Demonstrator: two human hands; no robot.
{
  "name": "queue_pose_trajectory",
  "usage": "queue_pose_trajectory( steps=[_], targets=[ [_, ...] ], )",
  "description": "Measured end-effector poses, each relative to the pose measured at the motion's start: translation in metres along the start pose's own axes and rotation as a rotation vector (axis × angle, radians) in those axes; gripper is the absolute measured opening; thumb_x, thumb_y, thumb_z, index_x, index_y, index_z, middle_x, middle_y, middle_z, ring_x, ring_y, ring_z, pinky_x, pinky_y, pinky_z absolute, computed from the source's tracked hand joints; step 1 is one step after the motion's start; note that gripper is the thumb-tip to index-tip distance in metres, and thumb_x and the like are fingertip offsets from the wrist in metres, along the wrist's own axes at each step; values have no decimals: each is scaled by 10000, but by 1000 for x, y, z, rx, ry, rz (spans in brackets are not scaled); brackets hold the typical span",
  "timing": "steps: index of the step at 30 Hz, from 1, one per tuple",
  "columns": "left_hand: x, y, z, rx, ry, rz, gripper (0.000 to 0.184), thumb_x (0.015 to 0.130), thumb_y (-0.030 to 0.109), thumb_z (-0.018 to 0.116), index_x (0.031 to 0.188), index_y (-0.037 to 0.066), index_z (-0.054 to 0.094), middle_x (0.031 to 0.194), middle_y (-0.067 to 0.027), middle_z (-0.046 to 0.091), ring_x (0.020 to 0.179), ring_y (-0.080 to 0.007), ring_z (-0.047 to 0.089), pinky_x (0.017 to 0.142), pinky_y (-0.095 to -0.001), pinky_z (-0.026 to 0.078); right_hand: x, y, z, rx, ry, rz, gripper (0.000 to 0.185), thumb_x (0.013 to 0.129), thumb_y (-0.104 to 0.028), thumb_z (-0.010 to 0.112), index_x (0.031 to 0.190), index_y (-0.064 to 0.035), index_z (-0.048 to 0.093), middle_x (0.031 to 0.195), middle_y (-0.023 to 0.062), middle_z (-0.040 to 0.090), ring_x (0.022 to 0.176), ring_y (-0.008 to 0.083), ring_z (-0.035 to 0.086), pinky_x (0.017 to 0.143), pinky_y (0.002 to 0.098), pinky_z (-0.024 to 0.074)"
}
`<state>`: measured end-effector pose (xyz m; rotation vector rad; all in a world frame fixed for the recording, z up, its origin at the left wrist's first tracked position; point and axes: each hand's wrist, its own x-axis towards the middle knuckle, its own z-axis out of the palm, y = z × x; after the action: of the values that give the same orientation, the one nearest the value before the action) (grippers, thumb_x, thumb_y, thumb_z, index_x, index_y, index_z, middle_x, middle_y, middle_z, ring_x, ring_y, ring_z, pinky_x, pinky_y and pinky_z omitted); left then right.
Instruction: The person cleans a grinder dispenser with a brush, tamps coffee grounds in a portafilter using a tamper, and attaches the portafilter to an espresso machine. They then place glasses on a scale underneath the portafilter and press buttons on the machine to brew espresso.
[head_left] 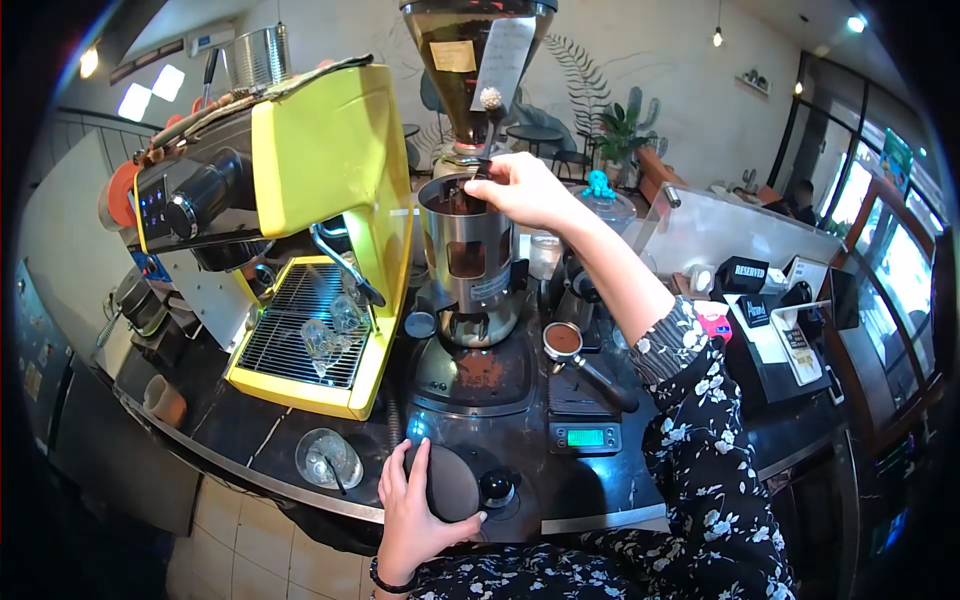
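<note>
My left hand [425,510] is at the counter's front edge, its fingers and thumb curved round a dark round lid-like disc [453,484]. At the top of the steel grinder chamber [468,240], my right hand [525,190] pinches a thin dark handle whose lower end goes down inside. Brown grounds lie on the grinder tray [480,372] below. To the right, a portafilter [563,341] filled with brown coffee rests above a small scale with a green display [586,438]. A black-knobbed tamper [496,487] stands just right of the disc.
A yellow espresso machine [325,150] stands at the left, with glasses [322,345] on its drip tray. A glass with a spoon [328,459] sits near the front edge. At the right are a RESERVED sign [748,273] and a clear partition [720,235]. A person [803,200] is far behind.
</note>
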<state>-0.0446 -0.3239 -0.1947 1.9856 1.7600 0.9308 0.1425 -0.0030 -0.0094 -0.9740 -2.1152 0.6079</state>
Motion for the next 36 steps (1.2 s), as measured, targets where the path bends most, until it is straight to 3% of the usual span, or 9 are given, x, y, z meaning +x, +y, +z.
queue_pose_trajectory(
  steps=[5, 8, 11, 12, 20, 22, 29, 32, 36],
  targets=[
    [-1, 1, 0, -26, 0, 9, 1124, 518, 421, 881, 1433, 41, 349, 1415, -246, 316, 1314, -442, 308, 1081, -542, 257, 3, -5, 8, -91, 40, -5, 213, 895, -186, 650, 1025, -27, 705, 784, -1, 663, 665, 76, 541, 638, 256, 460],
    [-2, -1, 2, -26, -5, 10, 1128, 516, 416, 882, 1436, 43, 347, 1417, -243, 315, 1312, -442, 309, 1078, -540, 263, 9, 3, 10, -45, 78, -22, 348, 827, -302, 697, 866, 43, 693, 747, 159, 682, 707, 215, 663, 681, 347, 504],
    [-3, -2, 2, -22, -4, 5, 1137, 510, 411, 883, 1442, 49, 342, 1418, -238, 316, 1312, -438, 312, 1076, -538, 270, 6, 0, 7, 66, 64, -17, 333, 827, -297, 703, 841, 36, 697, 719, 125, 677, 697, 180, 653, 664, 344, 501],
    [-4, -2, 2, -21, -4, 1, 1140, 508, 410, 883, 1445, 52, 340, 1419, -236, 317, 1312, -437, 312, 1075, -537, 271, 2, -5, 3, 56, 46, 62, 204, 890, -180, 658, 943, 10, 708, 786, 5, 667, 667, 76, 561, 651, 251, 473],
    [-7, -3, 1, -16, 4, -8, 1146, 502, 395, 890, 1452, 68, 340, 1424, -236, 316, 1311, -434, 320, 1071, -536, 283, -5, -7, -9, 346, 187, 129, 274, 860, -158, 675, 934, 104, 644, 821, 133, 687, 662, 152, 681, 555, 254, 532],
    [-6, -2, 1, -16, 3, -10, 1143, 502, 394, 891, 1450, 64, 344, 1424, -239, 316, 1311, -436, 320, 1072, -535, 284, -8, -7, -11, 424, 272, 191, 211, 884, -156, 663, 919, 52, 652, 775, 84, 682, 637, 127, 674, 563, 196, 532],
    [-6, 0, 2, -19, 1, 4, 1127, 502, 372, 883, 1443, 51, 353, 1427, -237, 313, 1315, -426, 324, 1075, -524, 292, -10, 24, -13, 811, 598, 194, 176, 849, -119, 681, 858, 47, 622, 781, 164, 688, 617, 166, 674, 454, 188, 475],
    [-7, -2, 2, -32, 2, 13, 1128, 510, 391, 887, 1441, 44, 352, 1417, -244, 320, 1307, -438, 318, 1068, -539, 284, -20, 26, -32, 1033, 784, 166, 207, 845, -41, 657, 911, 138, 577, 825, 169, 646, 698, 255, 704, 555, 264, 585],
    [-7, -3, 1, -46, -1, 3, 1130, 506, 388, 887, 1441, 45, 352, 1413, -242, 321, 1306, -438, 319, 1067, -540, 284, -70, 34, -63, 1036, 940, 52, 138, 852, -81, 680, 844, 27, 595, 763, 101, 636, 705, 232, 699, 578, 265, 568]
  ],
)
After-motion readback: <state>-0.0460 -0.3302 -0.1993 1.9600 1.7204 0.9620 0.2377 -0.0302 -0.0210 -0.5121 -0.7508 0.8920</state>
